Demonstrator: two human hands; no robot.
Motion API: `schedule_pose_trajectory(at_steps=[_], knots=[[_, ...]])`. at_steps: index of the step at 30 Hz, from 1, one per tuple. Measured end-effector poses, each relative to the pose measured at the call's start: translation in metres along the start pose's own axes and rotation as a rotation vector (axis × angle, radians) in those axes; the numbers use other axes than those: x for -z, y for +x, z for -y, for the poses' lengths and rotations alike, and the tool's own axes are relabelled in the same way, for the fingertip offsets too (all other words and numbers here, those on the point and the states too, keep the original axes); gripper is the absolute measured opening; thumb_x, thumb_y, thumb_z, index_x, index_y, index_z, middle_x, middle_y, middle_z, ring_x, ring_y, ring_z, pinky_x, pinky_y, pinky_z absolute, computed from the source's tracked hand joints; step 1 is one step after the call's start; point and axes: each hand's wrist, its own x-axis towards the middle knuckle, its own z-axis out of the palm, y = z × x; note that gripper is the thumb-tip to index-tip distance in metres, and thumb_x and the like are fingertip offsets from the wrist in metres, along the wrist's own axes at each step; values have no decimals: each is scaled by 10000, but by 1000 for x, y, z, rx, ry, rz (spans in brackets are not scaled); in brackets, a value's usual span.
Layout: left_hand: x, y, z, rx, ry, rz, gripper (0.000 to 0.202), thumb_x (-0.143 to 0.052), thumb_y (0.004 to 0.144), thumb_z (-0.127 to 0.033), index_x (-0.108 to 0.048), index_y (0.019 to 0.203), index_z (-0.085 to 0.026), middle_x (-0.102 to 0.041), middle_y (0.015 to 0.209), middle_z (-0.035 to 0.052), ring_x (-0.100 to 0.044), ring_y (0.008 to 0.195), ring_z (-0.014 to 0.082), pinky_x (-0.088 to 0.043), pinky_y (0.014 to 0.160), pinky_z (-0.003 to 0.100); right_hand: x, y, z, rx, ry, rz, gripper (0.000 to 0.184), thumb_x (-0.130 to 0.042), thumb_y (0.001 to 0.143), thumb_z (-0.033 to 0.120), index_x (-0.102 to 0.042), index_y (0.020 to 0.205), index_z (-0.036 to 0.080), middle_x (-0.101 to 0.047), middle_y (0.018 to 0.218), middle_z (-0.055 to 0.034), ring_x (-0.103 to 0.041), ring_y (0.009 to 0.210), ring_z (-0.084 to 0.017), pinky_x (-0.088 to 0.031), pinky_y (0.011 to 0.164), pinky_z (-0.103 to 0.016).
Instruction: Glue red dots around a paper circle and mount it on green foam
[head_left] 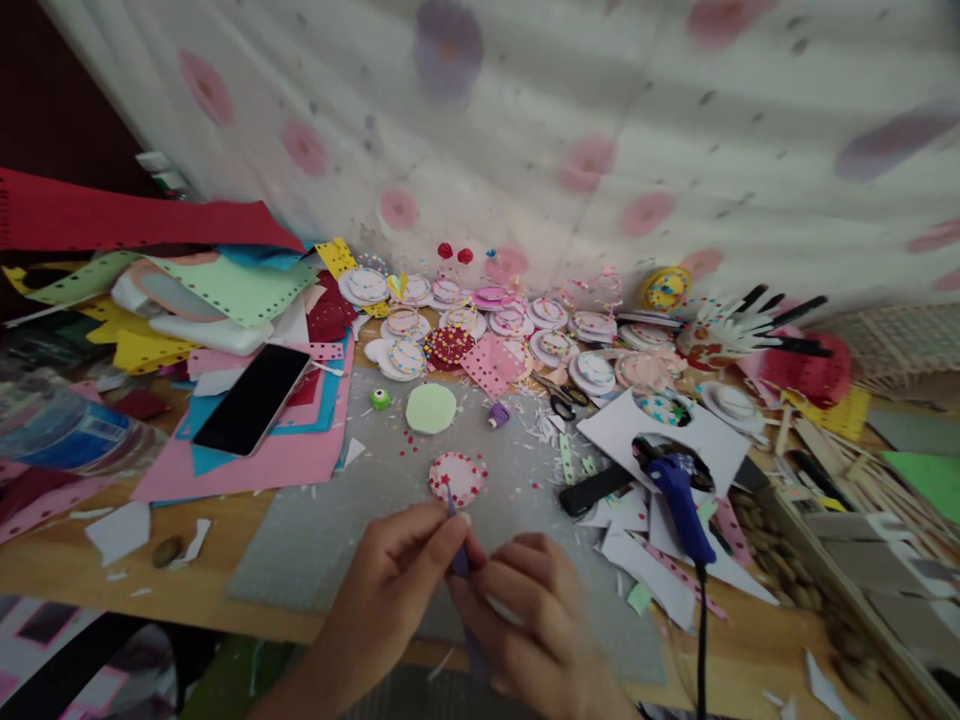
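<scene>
My left hand [401,575] pinches the upper part of a slim purple pointed thing [460,562] between thumb and fingers. My right hand [536,610] is closed beside it, fingers curled against the same purple thing lower down. Whether it is a tool or a folded strip I cannot make out. Just beyond its tip, a small white disc edged with red stars [457,479] lies on the grey cutting mat [300,545]. Farther off are a pale green paper disc [430,408], a green one-eyed figure [380,399] and a small purple piece [497,414]. Tiny red bits are scattered nearby.
Several decorated paper hats [405,358] crowd the back. Black-handled scissors [568,400] lie before them. A blue glue gun [679,505] with a cord rests right among paper scraps. Left are a phone [255,398], coloured sheets [247,470] and a plastic bottle [71,425].
</scene>
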Motion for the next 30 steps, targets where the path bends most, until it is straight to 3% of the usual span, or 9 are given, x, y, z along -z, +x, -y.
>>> schedule_pose_trajectory(at_steps=[2, 3, 6, 9, 11, 15, 23, 28, 30], knots=[[5, -2, 4, -11, 64, -42, 379, -462, 920, -402, -597, 648, -176, -591, 629, -9, -547, 639, 124, -413, 614, 209, 8, -5, -10, 56, -4, 17, 291, -473, 828, 64, -601, 1044, 213, -660, 896, -36, -628, 840, -165, -534, 753, -301], [9, -3, 7, -12, 98, -64, 387, -449, 922, -405, -584, 640, -177, -581, 626, -9, -541, 637, 127, -405, 617, 215, 14, -11, -19, -23, -44, -13, 302, -462, 825, 73, -584, 1069, 203, -634, 946, -63, -611, 893, -188, -526, 772, -335], [24, -4, 18, -5, 157, -94, 400, -425, 924, -423, -554, 633, -182, -561, 633, -6, -538, 652, 141, -393, 646, 236, 38, -38, -58, -374, -363, -116, 280, -530, 844, 227, -556, 1116, 167, -592, 1051, -136, -573, 998, -277, -488, 828, -437], [37, -2, 31, 35, 144, -109, 387, -433, 909, -450, -528, 636, -192, -577, 662, 4, -562, 714, 168, -406, 710, 253, 59, -71, -101, -708, -810, -92, 503, -499, 827, 456, -562, 1141, 68, -583, 1009, -224, -539, 1026, -406, -436, 850, -558], [43, 1, 39, 65, 125, -132, 372, -448, 895, -461, -505, 637, -199, -641, 753, 24, -590, 823, 194, -411, 776, 262, 66, -90, -123, -891, -968, -18, 655, -496, 784, 537, -535, 1168, 7, -586, 985, -258, -548, 997, -442, -437, 824, -558], [47, 8, 47, 103, 135, -140, 372, -455, 893, -480, -472, 643, -204, -706, 983, 43, -587, 978, 220, -391, 855, 277, 70, -107, -149, -1009, -927, 154, 661, -482, 760, 517, -527, 1169, 0, -602, 931, -242, -603, 908, -384, -473, 755, -449], [33, 28, 40, 115, 56, -46, 387, -435, 896, -498, -472, 647, -204, -708, 1078, 78, -595, 1045, 251, -399, 938, 315, 75, -88, -160, -1171, -806, 285, 556, -452, 770, 486, -570, 1125, 75, -629, 885, -194, -627, 752, -317, -464, 618, -370], [29, 30, 32, 134, 107, 5, 384, -438, 896, -466, -478, 628, -193, -718, 918, 76, -621, 907, 229, -443, 824, 300, 83, -84, -147, -1134, -762, 116, 545, -459, 722, 465, -596, 1100, 97, -629, 822, -171, -622, 766, -350, -466, 613, -409], [30, 29, 30, 123, 106, 16, 387, -449, 893, -451, -489, 614, -187, -698, 809, 63, -618, 812, 204, -446, 759, 275, 86, -82, -140, -1194, -679, 33, 502, -495, 696, 494, -629, 1015, 131, -635, 763, -149, -627, 740, -357, -467, 590, -414]])
